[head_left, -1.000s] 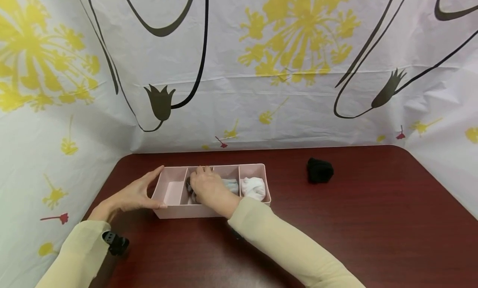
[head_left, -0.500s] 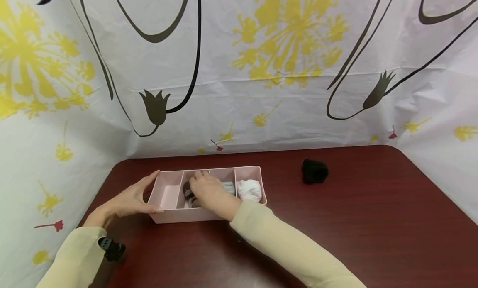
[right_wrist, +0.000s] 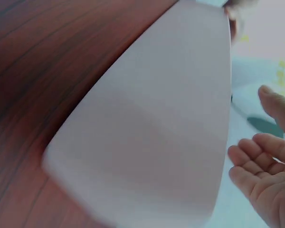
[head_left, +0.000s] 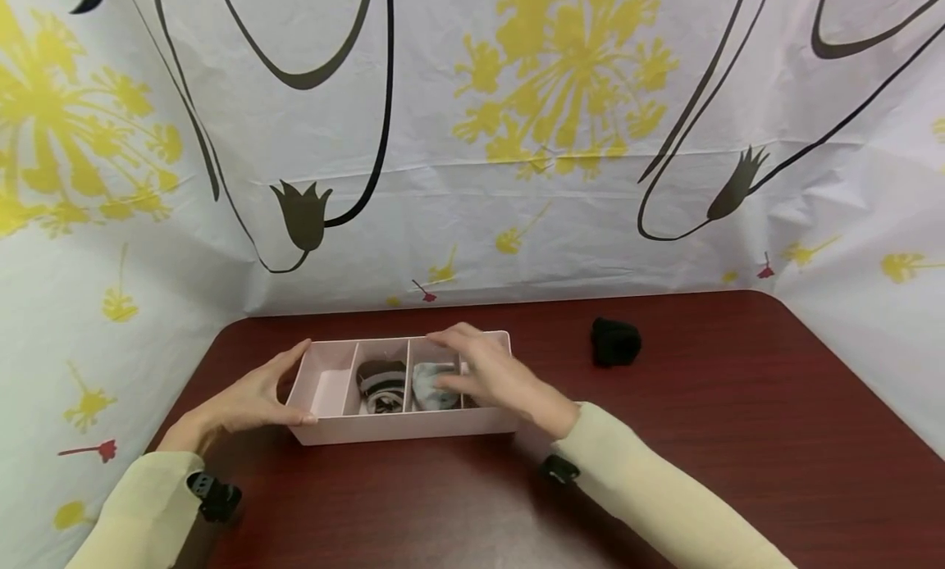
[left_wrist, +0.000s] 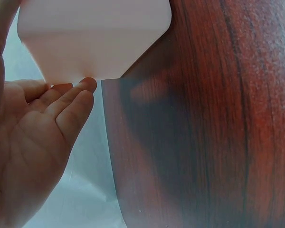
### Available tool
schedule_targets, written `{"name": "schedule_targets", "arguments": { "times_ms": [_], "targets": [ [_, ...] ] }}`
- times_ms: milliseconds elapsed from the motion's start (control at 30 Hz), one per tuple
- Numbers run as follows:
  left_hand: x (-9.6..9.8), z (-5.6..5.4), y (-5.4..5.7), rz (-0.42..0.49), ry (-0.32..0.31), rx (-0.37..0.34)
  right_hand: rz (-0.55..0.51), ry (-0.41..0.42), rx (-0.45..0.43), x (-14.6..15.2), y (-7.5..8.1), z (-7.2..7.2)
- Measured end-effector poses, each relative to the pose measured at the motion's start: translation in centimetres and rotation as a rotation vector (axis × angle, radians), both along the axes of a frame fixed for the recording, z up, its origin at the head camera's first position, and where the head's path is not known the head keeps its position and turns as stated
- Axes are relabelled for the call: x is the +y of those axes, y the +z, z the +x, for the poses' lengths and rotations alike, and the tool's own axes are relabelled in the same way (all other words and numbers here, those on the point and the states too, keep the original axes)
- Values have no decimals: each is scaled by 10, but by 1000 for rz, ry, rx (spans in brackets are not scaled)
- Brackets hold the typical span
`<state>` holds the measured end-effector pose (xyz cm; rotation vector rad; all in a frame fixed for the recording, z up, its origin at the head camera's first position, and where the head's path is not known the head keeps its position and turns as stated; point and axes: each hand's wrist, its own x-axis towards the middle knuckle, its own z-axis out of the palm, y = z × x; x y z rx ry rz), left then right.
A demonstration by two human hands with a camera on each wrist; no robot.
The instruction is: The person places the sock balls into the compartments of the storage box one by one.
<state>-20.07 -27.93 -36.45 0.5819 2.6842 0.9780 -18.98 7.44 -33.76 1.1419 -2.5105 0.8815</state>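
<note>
In the head view, the right hand (head_left: pixel 490 372) has lifted out of the pink box's (head_left: pixel 402 428) second compartment from the left and shifted over its two right-hand ones, uncovering a striped bundle (head_left: pixel 384 384) in that second compartment. The right hand's fingers are loosely spread and grip nothing. Below them, a pale bundle (head_left: pixel 430 386) lies in the box's third compartment; the fourth is mostly hidden by the hand. The left hand (head_left: pixel 247 397) holds the box's left end, thumb at the near corner and fingers at the far one. The box stands on the dark red bench (head_left: pixel 369 503), and a black bundle (head_left: pixel 616 342) lies well apart to its right.

In the left wrist view, the left hand's fingers touch the lower edge of the box's end wall, with bare bench to the right of the box.

In the right wrist view, the right hand, its fingers slightly bent, is beside the box's wall; behind it hangs a patterned sheet, partly blurred.
</note>
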Motion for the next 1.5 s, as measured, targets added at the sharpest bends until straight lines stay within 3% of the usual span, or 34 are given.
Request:
{"name": "schedule_targets", "arguments": {
  "times_ms": [167, 433, 733, 1000, 1500],
  "targets": [
    [1, 0, 0, -6, 2, -6, -109, -87, -1, 49, -5, -1],
    [0, 0, 1, -2, -10, 0, -199, -296, -129, 126, -14, 2],
    [1, 1, 3, -1, -6, -7, -163, -472, -160, 196, -19, 1],
    [2, 2, 5, -3, -5, -9, -118, -527, -212, 224, -27, -4],
    [0, 0, 3, 1, -6, -23, -4, -520, -248, 233, -39, -18]
  ]
}}
